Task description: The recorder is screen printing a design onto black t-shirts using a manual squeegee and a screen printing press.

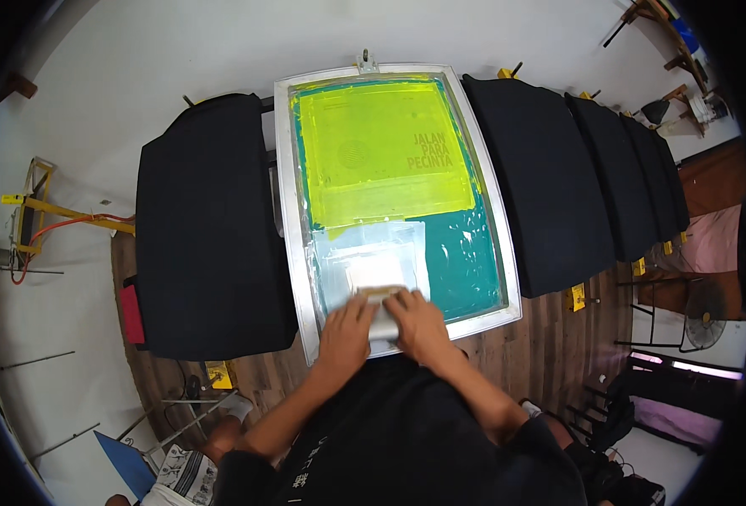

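Observation:
My left hand (pixel 346 333) and my right hand (pixel 421 327) are closed side by side on a squeegee (pixel 385 324). It stands at the near end of a screen-printing frame (pixel 501 239) with a silver metal rim. Fingers hide part of the squeegee, and it is slightly blurred. Just beyond it lies white ink (pixel 373 271) on the pale, light-blue part of the mesh. Toward the far end the mesh carries a bright yellow-green area (pixel 364 135) with a faint printed design. Teal emulsion (pixel 465 261) with whitish smears covers the right side.
Black-covered boards stand in a row, one board (pixel 212 228) left of the frame and several others (pixel 550 185) to the right. A metal hinge clamp (pixel 366 61) sits at the frame's far edge. Yellow brackets (pixel 577 297) show below the boards. A fan (pixel 705 314) stands far right.

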The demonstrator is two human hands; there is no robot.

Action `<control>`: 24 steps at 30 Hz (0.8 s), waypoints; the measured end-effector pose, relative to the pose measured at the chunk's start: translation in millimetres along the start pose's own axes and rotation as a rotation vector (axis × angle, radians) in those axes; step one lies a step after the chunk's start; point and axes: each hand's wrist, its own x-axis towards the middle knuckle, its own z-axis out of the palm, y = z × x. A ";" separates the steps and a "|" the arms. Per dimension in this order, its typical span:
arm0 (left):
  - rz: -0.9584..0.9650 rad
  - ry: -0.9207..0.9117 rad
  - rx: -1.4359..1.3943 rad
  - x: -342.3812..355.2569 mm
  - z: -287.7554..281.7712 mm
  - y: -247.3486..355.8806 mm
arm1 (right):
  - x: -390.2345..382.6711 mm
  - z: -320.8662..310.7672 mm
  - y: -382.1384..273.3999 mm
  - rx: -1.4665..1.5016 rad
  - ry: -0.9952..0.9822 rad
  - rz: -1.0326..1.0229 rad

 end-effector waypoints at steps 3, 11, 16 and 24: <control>0.004 -0.103 -0.023 -27.5 -11.1 17.5 | -25.0 -20.2 -18.1 0.004 -0.080 -0.002; -0.044 -0.056 -0.091 49.4 -55.7 -2.5 | 56.4 -50.6 -6.7 -0.079 -0.138 -0.046; -0.033 0.038 -0.114 78.0 -45.6 -38.0 | 102.7 -47.7 5.3 -0.055 -0.202 -0.013; 0.007 -0.008 -0.008 -20.1 -11.6 6.0 | -8.8 -5.8 -13.2 -0.018 -0.119 -0.040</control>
